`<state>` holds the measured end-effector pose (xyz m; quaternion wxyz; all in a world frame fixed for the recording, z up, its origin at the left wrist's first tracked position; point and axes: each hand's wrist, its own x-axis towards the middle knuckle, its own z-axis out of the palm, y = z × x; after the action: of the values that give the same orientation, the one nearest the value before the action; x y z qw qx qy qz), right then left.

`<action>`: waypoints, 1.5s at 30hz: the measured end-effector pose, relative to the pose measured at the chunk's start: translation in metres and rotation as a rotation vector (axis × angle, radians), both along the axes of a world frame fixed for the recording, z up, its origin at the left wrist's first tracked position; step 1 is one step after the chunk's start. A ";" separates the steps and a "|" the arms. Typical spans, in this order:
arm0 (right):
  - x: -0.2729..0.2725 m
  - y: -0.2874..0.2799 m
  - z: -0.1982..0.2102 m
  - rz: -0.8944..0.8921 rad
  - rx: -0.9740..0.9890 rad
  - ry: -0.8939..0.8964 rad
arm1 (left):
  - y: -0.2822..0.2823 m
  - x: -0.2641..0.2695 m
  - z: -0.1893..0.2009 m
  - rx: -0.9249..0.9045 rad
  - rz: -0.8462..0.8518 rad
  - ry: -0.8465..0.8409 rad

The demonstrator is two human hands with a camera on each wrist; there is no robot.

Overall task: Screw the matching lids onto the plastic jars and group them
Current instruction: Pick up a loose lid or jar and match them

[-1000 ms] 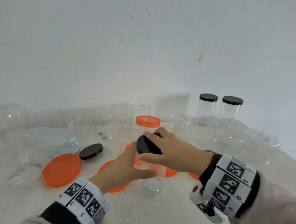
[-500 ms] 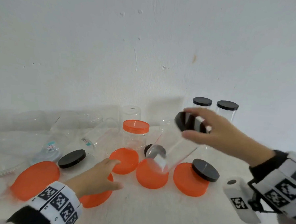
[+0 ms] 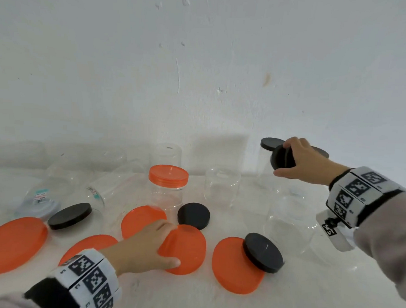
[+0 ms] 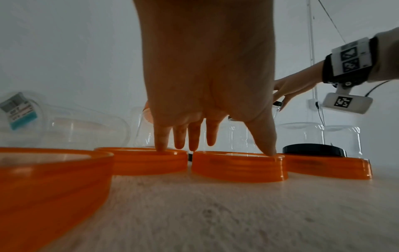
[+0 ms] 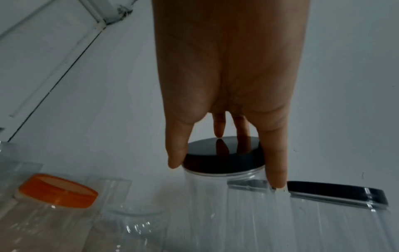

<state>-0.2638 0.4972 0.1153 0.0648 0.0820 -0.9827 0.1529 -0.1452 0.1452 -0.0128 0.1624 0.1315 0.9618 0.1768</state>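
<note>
While the left hand (image 3: pixel 145 246) rested its relaxed fingers on a flat round orange plastic lid (image 3: pixel 183 249) at six o'clock on the counter (image 3: pixel 307 298), the right hand (image 3: pixel 300 159) had carried the clear plastic jar with its black screw lid (image 3: pixel 282 157), gripped by the cap, to two o'clock beside another black-capped jar (image 3: pixel 269 143), so it was joining its group.

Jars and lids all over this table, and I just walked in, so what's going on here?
A person is capping clear plastic jars. The right hand grips a black-lidded jar by its lid, at the back right beside another black-lidded jar. The left hand rests on a loose orange lid. One orange-lidded jar stands capped mid-table; more orange lids, black lids and open jars lie around.
</note>
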 end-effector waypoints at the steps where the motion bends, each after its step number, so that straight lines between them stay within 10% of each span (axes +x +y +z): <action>1: -0.006 0.001 -0.003 0.010 0.033 -0.030 | 0.002 -0.001 -0.001 -0.008 -0.004 -0.007; 17: -0.038 0.004 0.006 0.132 0.367 -0.215 | 0.014 -0.001 -0.004 -0.194 -0.013 -0.064; 24: -0.001 -0.007 -0.005 -0.077 0.590 -0.098 | 0.014 0.000 -0.001 -0.149 0.028 -0.068; 33: 0.025 -0.010 -0.037 0.052 0.657 -0.594 | 0.011 0.003 0.005 -0.018 0.093 -0.045; 45: 0.061 -0.026 -0.015 0.244 0.253 -0.162 | 0.000 0.009 0.024 0.360 0.228 0.074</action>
<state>-0.2025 0.4710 0.1008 -0.0442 0.1954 -0.9789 0.0408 -0.1362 0.1452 0.0107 0.0798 0.0554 0.9286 0.3580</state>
